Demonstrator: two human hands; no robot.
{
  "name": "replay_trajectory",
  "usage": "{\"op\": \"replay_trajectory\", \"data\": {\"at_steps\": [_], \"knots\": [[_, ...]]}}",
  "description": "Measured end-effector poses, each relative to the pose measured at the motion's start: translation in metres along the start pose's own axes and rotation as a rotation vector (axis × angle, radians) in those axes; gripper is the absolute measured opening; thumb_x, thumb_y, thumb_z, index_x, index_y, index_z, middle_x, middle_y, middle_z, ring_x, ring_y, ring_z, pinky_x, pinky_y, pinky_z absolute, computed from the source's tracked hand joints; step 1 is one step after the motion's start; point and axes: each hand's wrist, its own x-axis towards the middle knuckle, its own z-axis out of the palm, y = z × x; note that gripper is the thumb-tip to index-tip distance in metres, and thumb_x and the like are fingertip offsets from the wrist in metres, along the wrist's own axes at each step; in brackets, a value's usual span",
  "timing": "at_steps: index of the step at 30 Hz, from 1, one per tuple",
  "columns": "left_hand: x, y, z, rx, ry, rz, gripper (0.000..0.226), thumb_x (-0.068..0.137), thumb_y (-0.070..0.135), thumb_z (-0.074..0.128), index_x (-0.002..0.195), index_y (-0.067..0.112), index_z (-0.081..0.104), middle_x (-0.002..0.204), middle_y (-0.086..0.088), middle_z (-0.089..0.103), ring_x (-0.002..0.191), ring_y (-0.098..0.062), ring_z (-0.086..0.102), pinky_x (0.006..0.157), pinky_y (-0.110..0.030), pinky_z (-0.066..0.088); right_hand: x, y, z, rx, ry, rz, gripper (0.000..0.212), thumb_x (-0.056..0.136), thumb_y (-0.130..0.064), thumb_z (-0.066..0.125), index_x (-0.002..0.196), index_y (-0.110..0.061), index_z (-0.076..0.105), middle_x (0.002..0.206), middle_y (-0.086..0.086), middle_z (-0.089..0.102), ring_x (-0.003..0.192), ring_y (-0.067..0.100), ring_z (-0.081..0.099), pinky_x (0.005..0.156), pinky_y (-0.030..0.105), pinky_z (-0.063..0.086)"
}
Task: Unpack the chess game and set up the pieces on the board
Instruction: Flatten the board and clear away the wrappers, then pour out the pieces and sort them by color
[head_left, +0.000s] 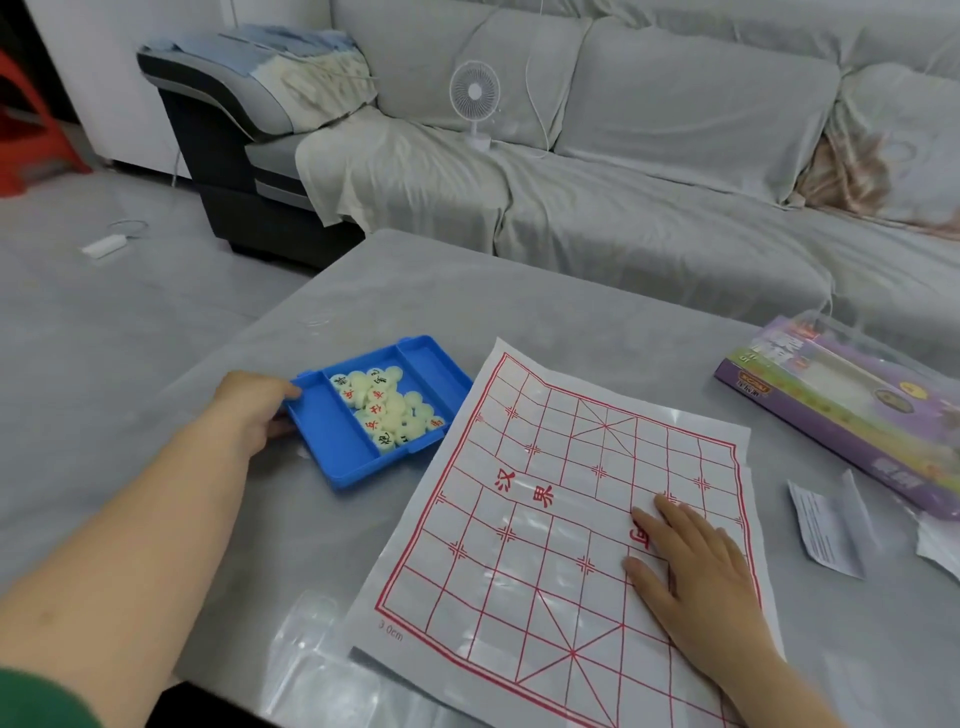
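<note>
A white paper board (545, 525) with a red grid and red characters lies unfolded on the grey table (415, 291). To its left sits a blue plastic tray (332, 447) whose middle compartment holds several pale round chess pieces (395, 410) with red or black characters. My left hand (254, 410) grips the tray's left edge, thumb on the rim. My right hand (696, 566) lies flat on the board's right half, fingers straight, pressing the paper down. No pieces stand on the board.
A purple game box (841, 410) lies at the table's right edge, with a folded paper leaflet (831, 530) in front of it. Clear plastic wrap (306, 649) lies at the near edge. Behind the table is a grey covered sofa (649, 171) with a small white fan (475, 98).
</note>
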Motion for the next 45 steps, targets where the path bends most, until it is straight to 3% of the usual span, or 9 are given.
{"op": "replay_trajectory", "data": {"at_steps": [2,5,8,12,20,30,36,40,45], "knots": [[-0.006,-0.003,-0.005,-0.129,-0.128,-0.051,0.024,0.087,-0.009,0.046,0.069,0.007,0.042,0.074,-0.008,0.047,0.064,-0.018,0.049,0.032,-0.019,0.045,0.0,0.0,0.0,-0.006,0.007,-0.008,0.126,0.03,-0.079,-0.039,0.143,-0.04,0.004,0.154,-0.015,-0.003,0.143,0.009,-0.003,0.111,0.026,-0.008],[-0.009,-0.005,-0.009,-0.223,-0.196,-0.052,0.023,0.092,0.0,0.045,0.072,0.011,0.046,0.077,-0.003,0.049,0.067,-0.014,0.05,0.041,-0.022,0.049,-0.001,-0.002,-0.001,-0.011,0.017,-0.014,0.111,0.042,-0.074,-0.028,0.143,-0.039,0.004,0.154,-0.015,-0.004,0.143,0.009,-0.003,0.104,0.023,-0.012],[-0.007,-0.002,-0.011,-0.255,-0.136,-0.006,0.024,0.094,0.006,0.042,0.072,0.015,0.045,0.076,-0.001,0.048,0.066,-0.012,0.049,0.038,-0.02,0.048,-0.003,-0.004,-0.003,0.005,0.013,-0.022,0.095,0.055,-0.066,-0.018,0.143,-0.039,0.004,0.154,-0.014,-0.004,0.143,0.009,-0.004,0.105,0.021,-0.011],[-0.009,0.009,-0.018,-0.281,-0.044,0.07,0.026,0.095,0.007,0.042,0.072,0.019,0.043,0.075,-0.001,0.045,0.065,-0.011,0.048,0.03,-0.017,0.043,-0.004,-0.004,-0.005,0.017,-0.011,-0.014,0.054,0.094,-0.053,0.017,0.143,-0.037,0.002,0.154,-0.012,-0.005,0.143,0.01,-0.005,0.115,0.029,-0.006],[-0.056,0.031,-0.015,-0.247,-0.091,0.247,0.01,0.095,0.009,0.04,0.104,0.015,0.041,0.081,0.002,0.045,0.07,-0.009,0.049,0.056,-0.027,0.044,-0.006,-0.005,-0.005,0.107,0.013,-0.023,0.054,0.095,-0.046,0.028,0.144,-0.033,0.008,0.155,-0.01,0.0,0.143,0.012,0.0,0.116,0.031,-0.002],[-0.182,-0.019,0.075,-0.209,-0.399,0.199,0.009,0.092,0.008,0.043,0.098,0.014,0.044,0.084,-0.004,0.052,0.072,-0.015,0.053,0.056,-0.029,0.043,-0.045,0.02,-0.033,0.947,0.391,0.158,0.041,0.092,-0.015,0.05,0.131,-0.023,0.042,0.135,-0.005,0.042,0.124,0.013,0.04,0.1,0.026,0.033],[-0.24,-0.048,0.131,-0.215,-0.501,0.18,0.017,0.092,0.008,0.042,0.105,0.019,0.042,0.093,-0.004,0.053,0.081,-0.015,0.055,0.058,-0.029,0.046,-0.071,0.057,-0.041,1.175,0.269,0.189,0.044,0.091,-0.014,0.051,0.133,-0.021,0.04,0.122,-0.004,0.044,0.112,0.015,0.05,0.081,0.022,0.044],[-0.259,-0.055,0.16,-0.168,-0.475,0.253,0.018,0.092,0.009,0.041,0.105,0.021,0.043,0.099,-0.002,0.051,0.094,-0.02,0.053,0.075,-0.036,0.048,-0.068,0.087,-0.033,1.175,0.291,0.25,0.046,0.091,-0.016,0.053,0.134,-0.021,0.04,0.127,-0.003,0.042,0.113,0.012,0.046,0.091,0.023,0.039],[-0.267,-0.056,0.178,-0.149,-0.444,0.292,0.017,0.093,0.007,0.04,0.103,0.02,0.043,0.088,0.004,0.049,0.096,-0.021,0.051,0.079,-0.039,0.049,-0.045,0.142,-0.023,0.999,0.364,0.365,0.041,0.091,-0.01,0.048,0.131,-0.013,0.044,0.116,0.004,0.05,0.093,0.014,0.046,0.084,0.026,0.038]]}}
